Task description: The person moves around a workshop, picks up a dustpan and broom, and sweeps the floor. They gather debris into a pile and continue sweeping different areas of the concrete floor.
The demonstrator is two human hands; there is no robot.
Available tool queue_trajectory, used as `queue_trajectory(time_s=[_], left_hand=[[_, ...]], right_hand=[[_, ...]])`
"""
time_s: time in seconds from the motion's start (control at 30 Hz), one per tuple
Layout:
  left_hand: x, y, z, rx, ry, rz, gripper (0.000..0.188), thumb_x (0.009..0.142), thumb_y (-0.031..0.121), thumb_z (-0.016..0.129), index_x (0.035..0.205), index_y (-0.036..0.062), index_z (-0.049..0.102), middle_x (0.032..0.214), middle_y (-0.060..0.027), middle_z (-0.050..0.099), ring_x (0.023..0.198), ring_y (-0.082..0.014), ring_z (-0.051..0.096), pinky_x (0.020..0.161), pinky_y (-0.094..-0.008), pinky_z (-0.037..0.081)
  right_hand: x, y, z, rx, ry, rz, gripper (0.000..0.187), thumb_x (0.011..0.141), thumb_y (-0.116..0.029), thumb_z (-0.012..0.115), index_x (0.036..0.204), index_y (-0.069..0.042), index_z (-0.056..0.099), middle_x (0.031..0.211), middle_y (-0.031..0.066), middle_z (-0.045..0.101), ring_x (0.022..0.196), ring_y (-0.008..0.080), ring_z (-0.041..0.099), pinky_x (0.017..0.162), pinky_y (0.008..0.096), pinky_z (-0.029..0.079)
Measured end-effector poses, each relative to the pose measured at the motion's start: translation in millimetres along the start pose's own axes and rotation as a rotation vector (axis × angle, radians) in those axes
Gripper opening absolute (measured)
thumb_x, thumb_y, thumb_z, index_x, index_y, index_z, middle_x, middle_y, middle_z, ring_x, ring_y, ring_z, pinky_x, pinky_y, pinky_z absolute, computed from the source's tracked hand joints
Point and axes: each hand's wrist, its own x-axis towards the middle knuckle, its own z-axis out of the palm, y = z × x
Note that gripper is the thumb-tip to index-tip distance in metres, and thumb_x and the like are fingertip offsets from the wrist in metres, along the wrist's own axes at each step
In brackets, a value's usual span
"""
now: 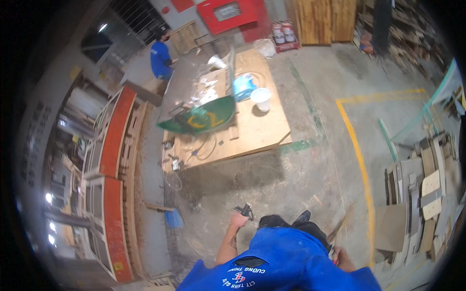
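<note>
My left hand (238,219) is closed around a small dark tool (246,211), held out over the concrete floor in front of my body. The tool's exact kind is too blurred to tell. Low at my right side is my right hand (343,260), its fingers curled and partly hidden. A bit of red shows against that hand. Just beyond it slants a long brown wooden piece (341,224); whether the hand holds this piece, I cannot tell.
Ahead stands a plywood-topped table (264,133) bearing a green-ended metal tray (196,119) and a white bucket (261,98). A co-worker in blue (160,58) is at its far left. Orange-sided racks (116,136) line the left; stacked boards (391,228) lie right. A blue dustpan (173,218) rests on the floor.
</note>
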Motion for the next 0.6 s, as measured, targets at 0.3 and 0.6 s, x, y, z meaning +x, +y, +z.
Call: queue_trajectory(time_s=[0.3,0.6], left_hand=[[90,218,66,0.023,-0.371,0.091,0.034,0.076,0.031,0.067,0.079,-0.0034,0.070,0.071,-0.0129,0.069,0.068,-0.0249,0.067,0.063,-0.0386,0.052],[240,429,103,-0.477,-0.463,-0.308,0.040,0.084,0.032,0.059,0.093,-0.0049,0.070,0.089,-0.0156,0.070,0.085,-0.0224,0.064,0.074,-0.0405,0.050]], right_hand=[[59,-293,-170,0.076,0.294,-0.452,0.069,0.094,-0.056,0.046,0.139,-0.004,0.053,0.139,0.0207,0.054,0.135,0.0280,0.045,0.112,0.0381,0.034],[11,-551,-358,-0.273,0.371,-0.271,0.063,0.081,-0.044,0.068,0.121,0.004,0.059,0.109,0.0227,0.067,0.093,0.0334,0.068,0.080,0.0457,0.055]])
